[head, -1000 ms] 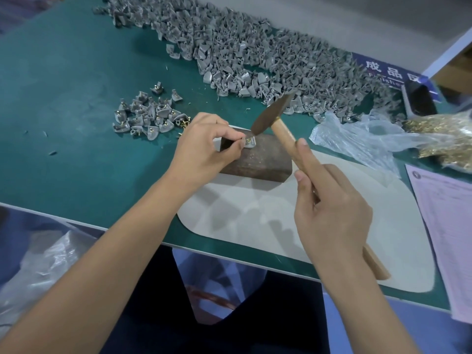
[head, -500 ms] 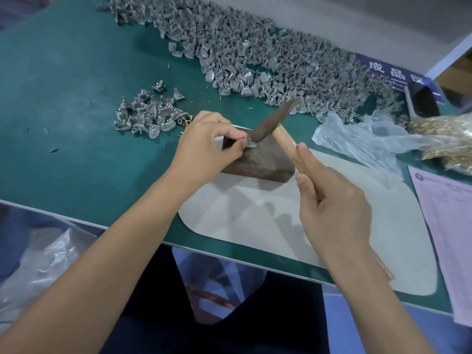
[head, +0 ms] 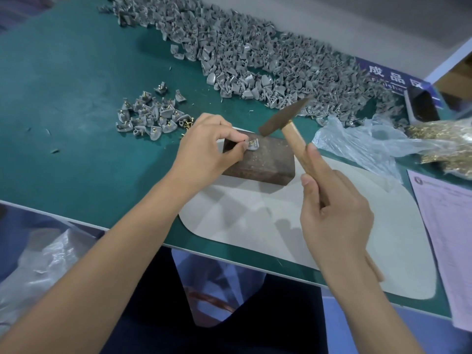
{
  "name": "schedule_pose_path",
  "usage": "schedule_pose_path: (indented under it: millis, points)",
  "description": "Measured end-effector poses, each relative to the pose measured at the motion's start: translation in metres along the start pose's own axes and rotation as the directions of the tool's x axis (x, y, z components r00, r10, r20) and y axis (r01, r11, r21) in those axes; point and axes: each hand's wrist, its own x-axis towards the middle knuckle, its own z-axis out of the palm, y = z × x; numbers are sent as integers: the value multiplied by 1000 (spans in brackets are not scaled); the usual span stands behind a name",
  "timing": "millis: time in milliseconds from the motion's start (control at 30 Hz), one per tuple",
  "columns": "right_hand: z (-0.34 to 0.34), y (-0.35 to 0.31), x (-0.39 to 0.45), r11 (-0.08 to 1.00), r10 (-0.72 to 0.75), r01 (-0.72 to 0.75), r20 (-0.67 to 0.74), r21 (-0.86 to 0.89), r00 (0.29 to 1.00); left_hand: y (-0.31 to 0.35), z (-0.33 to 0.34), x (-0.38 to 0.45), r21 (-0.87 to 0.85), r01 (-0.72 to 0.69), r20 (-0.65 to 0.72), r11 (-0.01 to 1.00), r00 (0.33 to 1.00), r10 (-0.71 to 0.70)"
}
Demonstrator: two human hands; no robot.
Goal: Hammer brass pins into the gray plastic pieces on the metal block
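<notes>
Left hand (head: 207,146) pinching gray plastic piece (head: 251,145) with brass pin (head: 251,142) on metal block (head: 260,159); right hand (head: 334,213) clenched round hammer (head: 286,116) handle, head raised just above block

Soft, even light falls from above and beyond my bench, and the scene is bright without harshness. Several faint grey shadows of my arms and my right hand (head: 337,213) fan across the pale rounded mat (head: 281,226) toward six o'clock, so more than one lamp is shining. The crumpled clear plastic bag (head: 362,141) at three o'clock shows mild white glare. The dark metal head of the wooden-handled hammer (head: 283,116) is smeared with motion blur. The wide lens bends the edge of the teal green table (head: 51,123) at seven o'clock, and the corners look soft; the heap of small gray plastic pieces (head: 255,62) at twelve o'clock loses detail.
</notes>
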Motion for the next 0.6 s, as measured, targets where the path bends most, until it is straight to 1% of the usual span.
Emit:
schedule_pose_path:
  millis: [100, 233, 300, 333, 433, 533, 600]
  points:
    - [-1, 0, 0, 999, -36, 37, 26, -32, 999, 1, -1, 0, -13, 12, -1, 1000, 1000, -12]
    - [-7, 1, 3, 997, -44, 43, -7, -71, 999, 0, -1, 1, 13, -1, 12, 1000, 1000, 1]
    - [-7, 1, 6, 994, -70, 75, 54, -86, 996, -1, -2, 1, 10, -1, 8, 1000, 1000, 1]
    - [-7, 1, 7, 994, -72, 78, 73, -74, 995, -1, -2, 0, 8, -4, 6, 1000, 1000, 4]
    - [-7, -1, 8, 999, -40, 40, 52, -8, 998, 0, -1, -2, -3, -19, 23, 1000, 1000, 19]
    - [-1, -3, 7, 997, -68, 69, 52, -18, 996, 0, -2, -1, 8, -24, -3, 1000, 1000, 24]
    - [0, -3, 8, 999, -50, 50, 40, -4, 998, 1, -1, -1, 16, -32, -1, 999, 999, 32]
